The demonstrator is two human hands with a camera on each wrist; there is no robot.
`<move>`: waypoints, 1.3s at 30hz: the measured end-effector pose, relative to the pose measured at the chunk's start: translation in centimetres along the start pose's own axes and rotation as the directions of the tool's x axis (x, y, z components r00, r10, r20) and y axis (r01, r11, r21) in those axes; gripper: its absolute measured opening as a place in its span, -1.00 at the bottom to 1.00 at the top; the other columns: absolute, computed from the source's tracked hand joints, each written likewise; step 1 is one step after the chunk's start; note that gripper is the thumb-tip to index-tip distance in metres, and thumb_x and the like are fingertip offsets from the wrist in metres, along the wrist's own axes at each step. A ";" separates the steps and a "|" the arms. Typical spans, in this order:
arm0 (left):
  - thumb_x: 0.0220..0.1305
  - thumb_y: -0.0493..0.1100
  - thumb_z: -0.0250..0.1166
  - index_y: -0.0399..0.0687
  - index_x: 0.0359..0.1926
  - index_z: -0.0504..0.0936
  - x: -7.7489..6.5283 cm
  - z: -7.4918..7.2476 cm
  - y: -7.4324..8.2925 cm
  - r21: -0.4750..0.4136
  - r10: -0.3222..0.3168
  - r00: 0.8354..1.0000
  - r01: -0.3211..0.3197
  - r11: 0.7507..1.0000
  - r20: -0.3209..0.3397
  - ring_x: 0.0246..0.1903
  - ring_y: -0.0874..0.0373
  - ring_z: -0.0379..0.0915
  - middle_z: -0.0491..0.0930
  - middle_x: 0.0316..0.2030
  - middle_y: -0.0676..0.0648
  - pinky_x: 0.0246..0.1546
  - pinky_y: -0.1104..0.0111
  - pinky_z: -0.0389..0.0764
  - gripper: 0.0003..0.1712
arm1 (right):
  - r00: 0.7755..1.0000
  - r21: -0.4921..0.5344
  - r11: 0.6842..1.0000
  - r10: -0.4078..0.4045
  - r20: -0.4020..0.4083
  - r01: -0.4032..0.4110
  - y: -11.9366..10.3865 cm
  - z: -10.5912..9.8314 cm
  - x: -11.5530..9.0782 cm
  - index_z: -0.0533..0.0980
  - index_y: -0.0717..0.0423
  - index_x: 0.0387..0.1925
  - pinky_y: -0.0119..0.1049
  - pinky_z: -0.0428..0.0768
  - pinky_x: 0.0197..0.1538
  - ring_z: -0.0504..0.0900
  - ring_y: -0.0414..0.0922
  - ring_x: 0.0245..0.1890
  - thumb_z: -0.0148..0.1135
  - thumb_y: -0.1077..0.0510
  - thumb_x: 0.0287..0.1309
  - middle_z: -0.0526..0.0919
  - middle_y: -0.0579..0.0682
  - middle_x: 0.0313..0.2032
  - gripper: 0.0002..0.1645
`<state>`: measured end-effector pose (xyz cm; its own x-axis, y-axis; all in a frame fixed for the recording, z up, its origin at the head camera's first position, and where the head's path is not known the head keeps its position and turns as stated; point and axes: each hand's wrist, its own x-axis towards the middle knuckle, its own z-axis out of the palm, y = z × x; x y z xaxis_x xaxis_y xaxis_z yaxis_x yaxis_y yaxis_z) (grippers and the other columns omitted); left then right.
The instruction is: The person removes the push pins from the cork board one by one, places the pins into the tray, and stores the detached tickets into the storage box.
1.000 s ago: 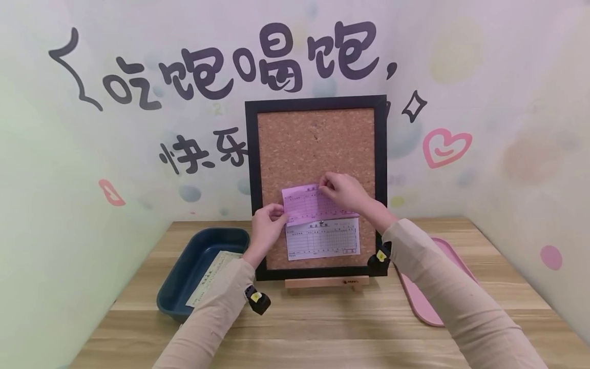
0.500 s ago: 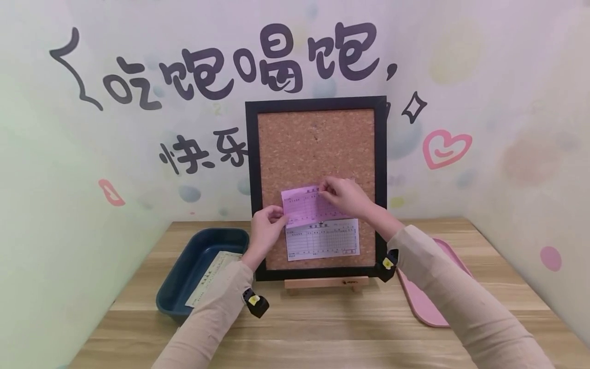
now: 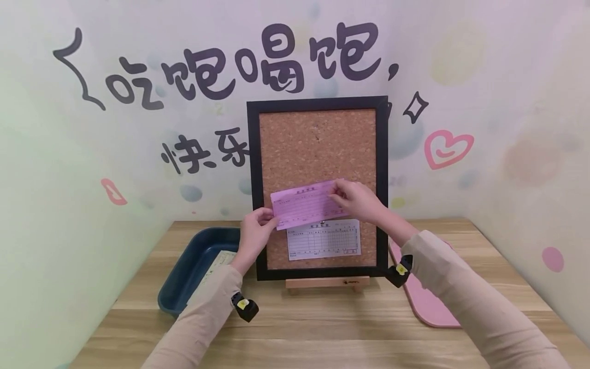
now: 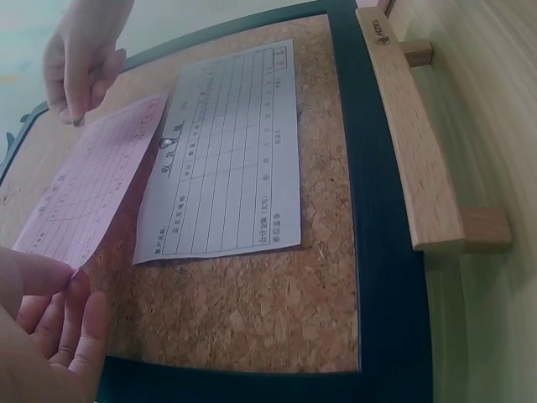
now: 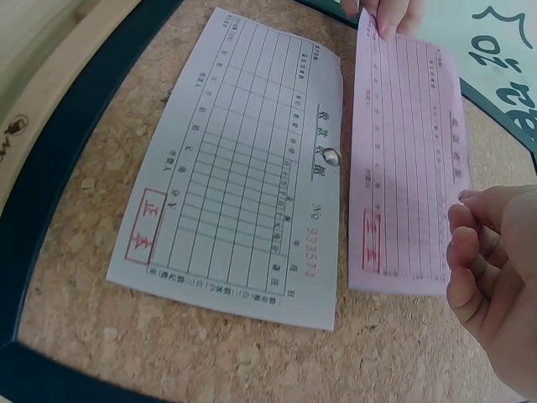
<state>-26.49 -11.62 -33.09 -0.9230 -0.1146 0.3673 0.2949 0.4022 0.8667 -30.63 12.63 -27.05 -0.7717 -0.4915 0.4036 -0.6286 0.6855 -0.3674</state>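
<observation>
A pink receipt slip [image 3: 301,206] is held in front of the cork board [image 3: 318,143], its right end tilted up. My left hand [image 3: 253,230] pinches its lower left corner between thumb and fingers. At the slip's upper right is my right hand [image 3: 361,202], fingers curled, with a small metallic thumbtack [image 4: 78,122] just showing at the fingertips. Below, a white receipt [image 3: 322,241] is fixed to the cork by a silver thumbtack [image 5: 331,157] at its top edge. In the right wrist view, the pink slip lies close beside that tack.
The black-framed board leans on a small wooden easel [image 3: 322,283]. On the left stands a dark blue tray [image 3: 177,279] with pale slips [image 3: 215,266] inside, partly behind my left sleeve. A pink tray [image 3: 426,302] lies at right, partly covered by my right sleeve.
My left hand has drawn the pink slip leftward, and it now slants up to the right. My right hand has shifted a little right. The white receipt stays put.
</observation>
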 end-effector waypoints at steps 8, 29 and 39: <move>0.12 -0.31 0.25 -0.35 -0.21 0.57 -0.5 -1.0 0.0 -0.011 -0.021 1.000 0.021 1.000 -0.004 -0.32 -0.01 0.53 0.59 -0.28 -0.25 -0.27 0.28 0.61 -0.80 | 1.000 0.006 1.000 0.007 -0.006 -0.007 0.4 -0.6 -1.1 0.45 0.14 -0.38 -0.36 0.36 -0.54 0.39 -0.18 -0.59 0.12 0.22 0.17 0.50 -0.05 -0.56 -0.94; 0.14 -0.33 0.23 -0.36 -0.20 0.57 -1.6 -4.8 -1.0 0.014 -0.046 0.999 0.046 0.999 -0.017 -0.36 0.03 0.55 0.60 -0.28 -0.28 -0.35 0.42 0.60 -0.80 | 0.997 0.095 0.993 0.071 -0.007 -0.070 3.4 -0.7 -4.8 0.47 0.20 -0.36 -0.37 0.41 -0.53 0.37 -0.16 -0.58 0.14 0.26 0.15 0.46 -0.01 -0.58 -0.94; 0.14 -0.33 0.22 -0.38 -0.19 0.57 -2.6 -6.8 -1.8 0.044 -0.073 0.997 0.075 0.996 -0.034 -0.35 0.07 0.56 0.59 -0.27 -0.31 -0.39 0.52 0.58 -0.79 | 0.995 0.093 0.991 0.094 0.010 -0.095 4.8 -0.5 -6.6 0.46 0.20 -0.36 -0.38 0.37 -0.56 0.34 -0.17 -0.60 0.14 0.26 0.15 0.45 -0.02 -0.59 -0.95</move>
<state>-22.96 -18.24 -33.35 -0.9331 -0.1748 0.3143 0.2141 0.4323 0.8760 -28.50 19.39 -31.03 -0.8285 -0.4301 0.3586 -0.5588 0.6762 -0.4801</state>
